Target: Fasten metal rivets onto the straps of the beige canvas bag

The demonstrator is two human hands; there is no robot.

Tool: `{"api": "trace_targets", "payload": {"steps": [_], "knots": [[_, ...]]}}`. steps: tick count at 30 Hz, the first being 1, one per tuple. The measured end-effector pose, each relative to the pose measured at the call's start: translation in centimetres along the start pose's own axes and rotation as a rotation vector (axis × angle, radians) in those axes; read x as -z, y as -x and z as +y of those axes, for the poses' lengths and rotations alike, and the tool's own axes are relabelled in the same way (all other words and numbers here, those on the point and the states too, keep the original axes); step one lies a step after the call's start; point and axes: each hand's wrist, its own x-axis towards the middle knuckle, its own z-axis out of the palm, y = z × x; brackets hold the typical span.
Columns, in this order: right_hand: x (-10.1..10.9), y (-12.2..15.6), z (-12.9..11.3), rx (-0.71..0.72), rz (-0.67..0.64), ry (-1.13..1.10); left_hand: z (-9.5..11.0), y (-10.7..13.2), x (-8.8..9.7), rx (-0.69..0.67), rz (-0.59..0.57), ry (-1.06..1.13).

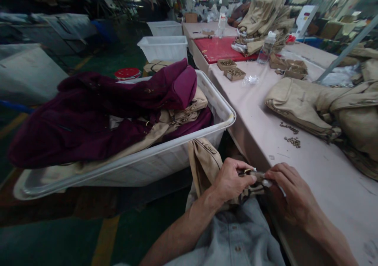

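Note:
A beige garment (203, 161) hangs from the white bin down onto my lap. My left hand (232, 179) is closed, pinching a part of that garment with a small metal fitting at its fingertips. My right hand (288, 189) is closed too, pinching the same spot from the right, at the edge of the pale table (325, 171). What exactly sits between the fingers is too small to name. Loose small metal pieces (291, 134) lie on the table just beyond my hands.
A white plastic bin (177, 150) on my left holds maroon (88, 116) and beige garments. Folded beige garments (310, 104) lie on the table at right, more are stacked at the back (262, 18). Small boxes of metal parts (234, 73), a red mat (220, 47) and other bins (163, 47) stand farther off.

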Motion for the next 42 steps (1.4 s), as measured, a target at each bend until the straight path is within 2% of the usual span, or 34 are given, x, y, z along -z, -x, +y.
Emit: {"api": "trace_targets", "payload": {"steps": [7,12,17,20,24,29,36,42], "knots": [[-0.1,0.3,-0.1,0.010,-0.050,0.086,0.8,0.2,-0.5,-0.091,0.048,-0.194],[-0.7,0.6,-0.3,-0.021,-0.039,0.120,1.5,0.6,-1.0,-0.166,0.066,-0.254],[-1.1,0.6,-0.4,-0.066,-0.004,0.091,1.6,0.6,-0.9,-0.151,0.058,-0.230],[-1.2,0.6,-0.3,-0.109,0.032,0.007,1.4,0.4,-0.7,-0.143,0.030,-0.172],[-1.4,0.2,-0.5,-0.250,0.071,-0.206,1.1,0.2,-0.4,-0.121,0.002,-0.119],[-1.7,0.1,-0.5,-0.323,0.124,-0.400,1.3,0.3,-0.3,-0.144,-0.006,-0.208],[-1.9,0.9,-0.5,-0.458,0.185,-0.484,1.9,0.6,-0.7,-0.112,-0.022,-0.189],[-2.0,1.5,-0.8,-0.493,0.229,-0.504,1.6,0.5,-1.1,-0.122,-0.039,-0.230]]}}
